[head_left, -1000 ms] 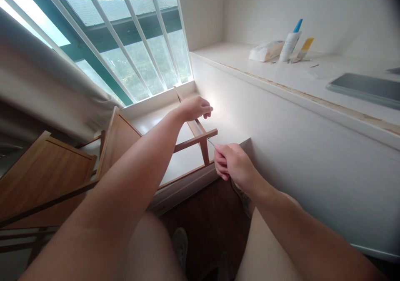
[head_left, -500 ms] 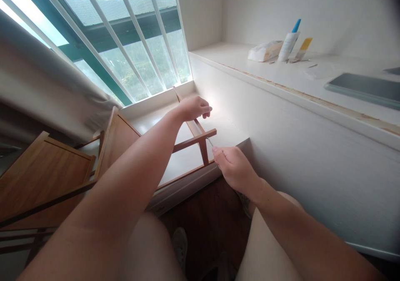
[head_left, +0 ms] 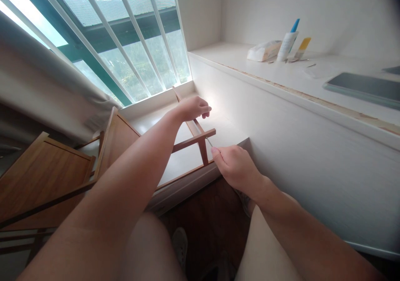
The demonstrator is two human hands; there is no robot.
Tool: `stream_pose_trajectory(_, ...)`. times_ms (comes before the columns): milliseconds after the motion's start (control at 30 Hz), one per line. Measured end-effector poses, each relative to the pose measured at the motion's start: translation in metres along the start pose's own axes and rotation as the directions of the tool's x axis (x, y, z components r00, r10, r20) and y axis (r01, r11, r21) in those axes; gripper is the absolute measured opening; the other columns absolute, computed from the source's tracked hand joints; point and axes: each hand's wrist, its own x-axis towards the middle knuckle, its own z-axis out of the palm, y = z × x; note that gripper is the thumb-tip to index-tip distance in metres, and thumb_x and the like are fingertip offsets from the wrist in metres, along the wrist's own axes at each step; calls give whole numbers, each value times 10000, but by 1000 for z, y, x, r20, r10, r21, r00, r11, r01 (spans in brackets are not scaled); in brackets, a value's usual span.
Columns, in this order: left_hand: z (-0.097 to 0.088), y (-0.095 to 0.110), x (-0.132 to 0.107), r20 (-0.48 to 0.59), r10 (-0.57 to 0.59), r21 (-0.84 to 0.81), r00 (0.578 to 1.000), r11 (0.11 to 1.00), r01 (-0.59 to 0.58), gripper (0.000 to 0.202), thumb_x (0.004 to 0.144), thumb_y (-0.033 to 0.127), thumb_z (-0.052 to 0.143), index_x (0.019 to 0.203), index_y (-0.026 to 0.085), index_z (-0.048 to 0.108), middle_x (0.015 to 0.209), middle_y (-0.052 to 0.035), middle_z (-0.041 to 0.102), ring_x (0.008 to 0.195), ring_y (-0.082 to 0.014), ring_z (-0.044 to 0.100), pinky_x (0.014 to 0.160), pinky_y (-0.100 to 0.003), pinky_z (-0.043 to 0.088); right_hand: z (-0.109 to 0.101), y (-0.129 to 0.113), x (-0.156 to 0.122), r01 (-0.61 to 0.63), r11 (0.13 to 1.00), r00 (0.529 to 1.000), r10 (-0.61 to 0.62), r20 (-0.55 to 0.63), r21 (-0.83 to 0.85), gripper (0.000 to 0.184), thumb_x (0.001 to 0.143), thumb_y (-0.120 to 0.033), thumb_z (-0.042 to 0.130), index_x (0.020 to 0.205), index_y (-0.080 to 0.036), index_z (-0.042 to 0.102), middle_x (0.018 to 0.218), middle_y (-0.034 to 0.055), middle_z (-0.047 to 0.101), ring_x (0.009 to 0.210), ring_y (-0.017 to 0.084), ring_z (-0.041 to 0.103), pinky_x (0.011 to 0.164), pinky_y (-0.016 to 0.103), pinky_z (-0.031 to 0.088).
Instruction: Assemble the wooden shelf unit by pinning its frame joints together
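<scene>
Ahead of me, a brown wooden furniture frame (head_left: 191, 141) rests on a white ledge. My left hand (head_left: 196, 108) lies over its far rail with the fingers curled closed; what they hold, if anything, is hidden. In my closed right hand (head_left: 234, 166) is a thin metal tool (head_left: 209, 142). Its narrow shaft points up and left and meets the frame by the end of the crossbar (head_left: 210, 133). The rest of that tool is hidden in the fist, so its exact kind cannot be told.
Wooden panels (head_left: 59, 164) stand at left beside a curtain (head_left: 59, 77). On the white shelf (head_left: 231, 54) to the right are a white bottle with a blue tip (head_left: 286, 46), a plastic packet (head_left: 264, 51), a yellow-ended item (head_left: 303, 48), small metal pieces and a dark phone-like slab (head_left: 365, 88).
Both hands stay at the same spots on the frame, and the tool's shaft still meets it. The whole view shifts very slightly.
</scene>
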Motion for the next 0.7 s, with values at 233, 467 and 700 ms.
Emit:
stream_pose_trajectory(233,1,-1,1,-7,-3,-9,1000,1000,3,340,868,452,518,745,225,739,836,-3,752,632,-128,565,600,-288,376,12,9,4,-100,821,995,78,64,562,501,1006,-439,369,566,-211,289,508,-47,273,483,96,302,519,285,210)
stream_pose_trajectory(467,1,0,1,-6,2,-8,1000,1000,-2,352,870,451,513,747,215,742,836,-6,752,641,-130,571,600,-285,376,20,6,4,-251,502,967,156,199,828,470,970,-427,427,557,-228,323,446,-76,256,383,76,280,408,252,195)
stream_pose_trajectory(700,1,0,1,-1,7,-13,1000,1000,-7,350,873,449,509,748,219,742,841,-2,753,628,-125,564,595,-288,375,19,-3,3,-294,225,954,132,270,929,458,940,-336,421,510,-229,306,369,-75,265,308,77,295,374,242,192)
